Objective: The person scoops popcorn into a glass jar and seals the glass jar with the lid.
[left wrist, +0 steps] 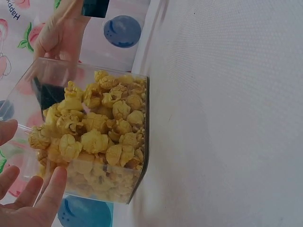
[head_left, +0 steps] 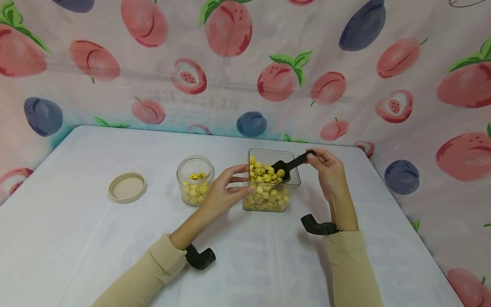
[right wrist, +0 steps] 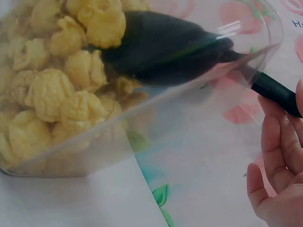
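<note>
A clear square container (head_left: 268, 198) holds yellow popcorn (left wrist: 94, 127) heaped toward one side. My right hand (head_left: 330, 172) grips the handle end of a black scoop (head_left: 293, 164) between thumb and fingers. The scoop's bowl (right wrist: 161, 47) dips inside the container among the popcorn, its handle slanting over the right rim. At the container's left side is my left hand (head_left: 226, 187), fingers spread and fairly straight, fingertips right at the wall. In the left wrist view those fingers (left wrist: 52, 194) overlap the container's lower corner.
Left of the container stands a round clear jar (head_left: 194, 181), open at the top, with some popcorn inside. A beige round lid (head_left: 127, 188) lies farther left on the white table (head_left: 245, 268). Behind hangs a fruit-print cloth (head_left: 230, 106). Black wrist mounts (head_left: 201, 258) stick out from both sleeves.
</note>
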Demonstrator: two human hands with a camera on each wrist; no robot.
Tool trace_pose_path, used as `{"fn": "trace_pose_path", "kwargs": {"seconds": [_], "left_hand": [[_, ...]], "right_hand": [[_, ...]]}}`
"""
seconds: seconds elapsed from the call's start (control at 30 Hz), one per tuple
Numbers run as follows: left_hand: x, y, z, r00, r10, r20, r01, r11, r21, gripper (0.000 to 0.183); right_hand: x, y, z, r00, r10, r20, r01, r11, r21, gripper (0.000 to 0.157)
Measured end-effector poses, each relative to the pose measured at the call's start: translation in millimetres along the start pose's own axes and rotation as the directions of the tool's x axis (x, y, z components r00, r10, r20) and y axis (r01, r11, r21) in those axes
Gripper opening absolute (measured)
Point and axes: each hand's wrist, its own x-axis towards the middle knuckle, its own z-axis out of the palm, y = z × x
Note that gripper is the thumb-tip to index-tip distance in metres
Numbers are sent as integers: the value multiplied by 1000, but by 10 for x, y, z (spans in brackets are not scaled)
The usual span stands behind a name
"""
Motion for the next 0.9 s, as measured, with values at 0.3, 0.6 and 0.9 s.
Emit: {"fn": "trace_pose_path", "kwargs": {"seconds": [0.3,0.6,0.9], "left_hand": [[7,-19,4,1000,7,-1,-7,1000,18,55],[9,-16,10,1000,1,1,-1,1000,11,57],[9,-20,4,1000,1,1,-1,1000,-13,56]], "right_hand": [[10,12,-58,999,-20,-40,24,995,100,17],[-25,7,-163,982,57,179,-61,998,17,24],[-45,-27,-250,967,61,247,-62,998,-5,23]]}}
